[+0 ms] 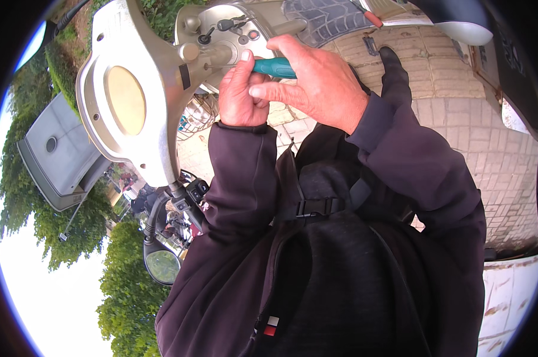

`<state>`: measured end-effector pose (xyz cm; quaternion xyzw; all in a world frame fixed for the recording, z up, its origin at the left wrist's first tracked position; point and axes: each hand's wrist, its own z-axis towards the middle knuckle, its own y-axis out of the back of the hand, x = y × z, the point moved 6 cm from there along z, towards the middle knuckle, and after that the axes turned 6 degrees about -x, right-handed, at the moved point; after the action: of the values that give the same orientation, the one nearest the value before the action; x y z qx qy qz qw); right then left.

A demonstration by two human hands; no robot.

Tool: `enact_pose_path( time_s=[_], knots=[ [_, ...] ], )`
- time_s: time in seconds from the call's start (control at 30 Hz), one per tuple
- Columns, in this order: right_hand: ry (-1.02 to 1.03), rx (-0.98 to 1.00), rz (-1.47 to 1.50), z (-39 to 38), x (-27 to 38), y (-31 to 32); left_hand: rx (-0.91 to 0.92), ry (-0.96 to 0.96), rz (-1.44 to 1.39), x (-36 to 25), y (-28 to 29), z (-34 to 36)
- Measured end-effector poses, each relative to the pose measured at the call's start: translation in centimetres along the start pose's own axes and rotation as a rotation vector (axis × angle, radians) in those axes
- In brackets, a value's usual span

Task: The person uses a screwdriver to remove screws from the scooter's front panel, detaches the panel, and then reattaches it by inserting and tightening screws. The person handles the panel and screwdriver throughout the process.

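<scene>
My right hand (316, 83) is wrapped around the teal handle of a screwdriver (273, 67), which points left toward the beige handlebar housing of a scooter (162, 65). My left hand (240, 92) grips the front of the same teal handle, its thumb pressed on top, right beside the housing's switch cluster (221, 33). The tool's tip is hidden behind my left hand. Both forearms in dark sleeves rise from the lower edge.
The scooter's round headlight (125, 100) faces left, with a mirror (162, 266) hanging below. A tyre (322, 21) and a dark shoe (395, 74) rest on the brick paving (459, 119). Trees and a grey box (60, 154) lie at left.
</scene>
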<state>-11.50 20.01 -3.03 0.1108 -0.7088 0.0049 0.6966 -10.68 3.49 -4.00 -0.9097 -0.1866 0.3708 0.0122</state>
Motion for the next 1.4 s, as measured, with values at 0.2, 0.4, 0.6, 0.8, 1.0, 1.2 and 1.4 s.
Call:
enact_pose_path(
  time_s=[0.2, 0.4, 0.6, 0.8, 1.0, 1.2, 1.4],
  knots=[
    [-0.002, -0.044, -0.056, -0.2, 0.1, 0.1, 0.010, 0.034, -0.151, 0.7, 0.6, -0.3],
    [0.058, -0.187, 0.019, -1.4, 0.0, -0.2, 0.019, -0.044, -0.148, 0.3, 1.4, 0.5],
    [-0.547, 0.100, 0.478, -1.3, -3.1, -1.8, 0.013, -0.056, -0.234, 1.0, 2.1, 1.3],
    [-0.222, -0.054, 0.113, -0.8, -2.2, -0.4, 0.045, -0.080, -0.401, 0.5, 3.7, 1.8],
    [-0.092, -0.157, 0.242, -0.7, -3.0, -0.3, -0.068, -0.204, -0.575, 0.3, 5.4, 2.4],
    [-0.182, -0.178, 0.401, -0.6, -4.5, -0.3, -0.028, -0.227, -0.671, 0.0, 6.0, 3.0],
    [-0.344, -0.112, 0.593, -1.0, -5.6, 0.0, 0.048, -0.223, -0.771, -0.2, 6.2, 3.7]
  ],
)
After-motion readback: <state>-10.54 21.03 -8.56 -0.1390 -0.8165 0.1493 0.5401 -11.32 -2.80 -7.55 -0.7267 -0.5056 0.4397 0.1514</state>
